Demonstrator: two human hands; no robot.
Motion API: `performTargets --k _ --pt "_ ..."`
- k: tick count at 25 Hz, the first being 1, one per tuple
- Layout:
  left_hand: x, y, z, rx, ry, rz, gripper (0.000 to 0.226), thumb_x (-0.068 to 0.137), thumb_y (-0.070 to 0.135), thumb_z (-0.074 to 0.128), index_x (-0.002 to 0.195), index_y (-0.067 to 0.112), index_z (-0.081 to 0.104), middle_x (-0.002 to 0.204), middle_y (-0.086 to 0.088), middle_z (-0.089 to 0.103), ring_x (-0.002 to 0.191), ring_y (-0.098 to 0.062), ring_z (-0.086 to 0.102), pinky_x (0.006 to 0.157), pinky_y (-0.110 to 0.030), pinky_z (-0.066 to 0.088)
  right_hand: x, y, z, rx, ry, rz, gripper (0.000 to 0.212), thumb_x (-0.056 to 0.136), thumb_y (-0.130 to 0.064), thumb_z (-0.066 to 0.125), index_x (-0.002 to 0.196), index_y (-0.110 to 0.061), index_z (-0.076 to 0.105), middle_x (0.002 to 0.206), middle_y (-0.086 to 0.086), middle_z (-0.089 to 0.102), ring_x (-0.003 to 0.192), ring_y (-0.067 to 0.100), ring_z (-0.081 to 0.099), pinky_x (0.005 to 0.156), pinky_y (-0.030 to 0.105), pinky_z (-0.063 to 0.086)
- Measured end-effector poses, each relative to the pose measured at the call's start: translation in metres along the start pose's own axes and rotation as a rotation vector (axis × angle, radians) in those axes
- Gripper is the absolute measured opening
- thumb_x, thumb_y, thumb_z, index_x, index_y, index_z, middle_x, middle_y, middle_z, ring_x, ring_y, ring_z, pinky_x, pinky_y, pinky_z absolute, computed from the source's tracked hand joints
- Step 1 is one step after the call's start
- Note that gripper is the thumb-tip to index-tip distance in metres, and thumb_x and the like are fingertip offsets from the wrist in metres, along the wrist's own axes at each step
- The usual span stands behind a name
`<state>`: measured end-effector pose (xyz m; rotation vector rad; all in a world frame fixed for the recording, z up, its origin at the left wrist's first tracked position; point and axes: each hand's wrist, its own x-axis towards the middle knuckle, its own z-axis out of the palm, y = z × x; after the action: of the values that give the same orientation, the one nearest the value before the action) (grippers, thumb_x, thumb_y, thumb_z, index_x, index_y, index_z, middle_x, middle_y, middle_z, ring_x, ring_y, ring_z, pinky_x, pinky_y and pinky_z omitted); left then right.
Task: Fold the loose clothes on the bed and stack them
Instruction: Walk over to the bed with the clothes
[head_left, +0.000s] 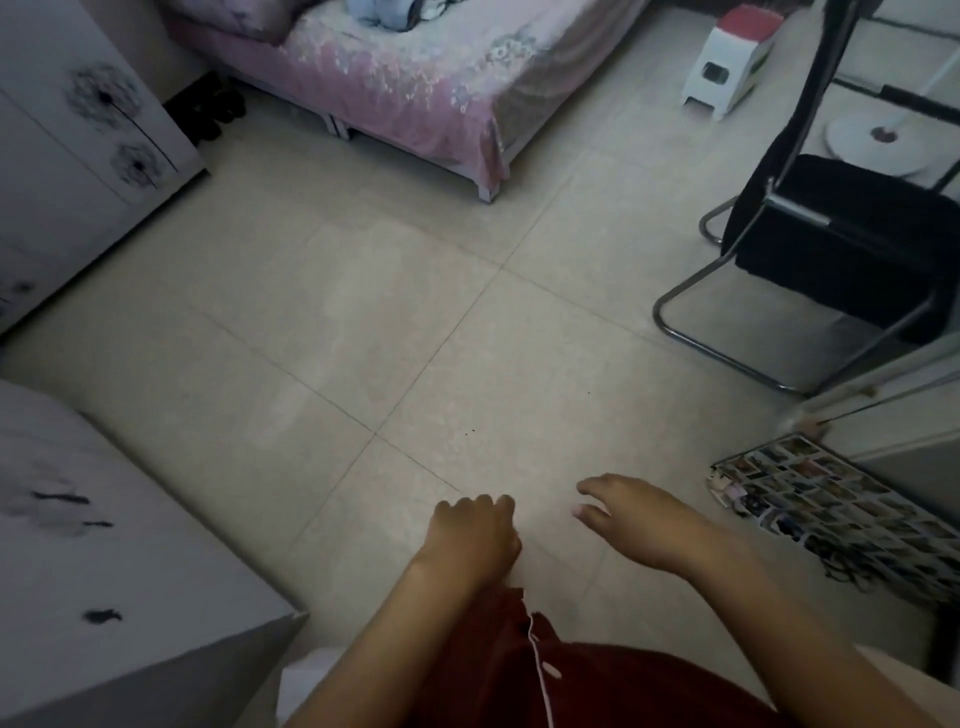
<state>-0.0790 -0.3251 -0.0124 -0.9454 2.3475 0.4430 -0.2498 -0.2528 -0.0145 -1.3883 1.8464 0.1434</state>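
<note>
A bed (415, 88) with a pink flowered cover stands at the far side of the room. Loose light-blue and dark clothes (387, 11) lie on it at the top edge of the view, mostly cut off. My left hand (475, 532) hangs over the tiled floor near the bottom, its fingers curled under and holding nothing. My right hand (634, 512) is beside it, fingers relaxed and spread, empty. Both hands are far from the bed.
A white cabinet (78, 156) with dandelion prints stands at the left and another white unit (119, 561) at the lower left. A black chair (831, 249) on a metal frame is at the right, a white stool (727, 62) behind it, a photo-printed board (841, 504) lower right.
</note>
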Motion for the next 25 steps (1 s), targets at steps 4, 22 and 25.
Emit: performTargets --k 4,22,25 --pt "0.057 -0.039 -0.050 0.052 0.002 0.058 0.032 0.100 0.027 0.032 0.124 0.009 0.045 0.121 -0.009 0.055 0.108 -0.028 0.055 0.076 -0.033 0.031 0.056 -0.019 -0.054 -0.027 0.083 0.043 0.043 0.100 -0.038 0.036 0.134 -0.013 0.046 0.135 0.008 0.049 0.122 0.024 0.047 0.099 0.035 0.040" --pt "0.280 -0.059 -0.235 0.024 0.022 0.144 0.037 0.101 0.033 0.030 0.128 0.011 0.044 0.122 -0.008 0.055 0.106 -0.027 0.057 0.080 -0.032 0.038 0.210 0.059 -0.254 -0.015 0.112 0.132 0.041 0.101 -0.036 0.034 0.130 -0.012 0.048 0.131 0.009 0.051 0.117 0.026 0.050 0.096 0.038 0.043" --pt "0.313 -0.063 -0.262 0.030 0.013 0.138 0.037 0.101 0.032 0.032 0.128 0.011 0.044 0.123 -0.007 0.055 0.107 -0.026 0.057 0.080 -0.031 0.037 0.235 0.067 -0.286 0.002 0.120 0.139 0.041 0.100 -0.036 0.034 0.131 -0.013 0.047 0.131 0.008 0.051 0.117 0.025 0.050 0.096 0.038 0.043"
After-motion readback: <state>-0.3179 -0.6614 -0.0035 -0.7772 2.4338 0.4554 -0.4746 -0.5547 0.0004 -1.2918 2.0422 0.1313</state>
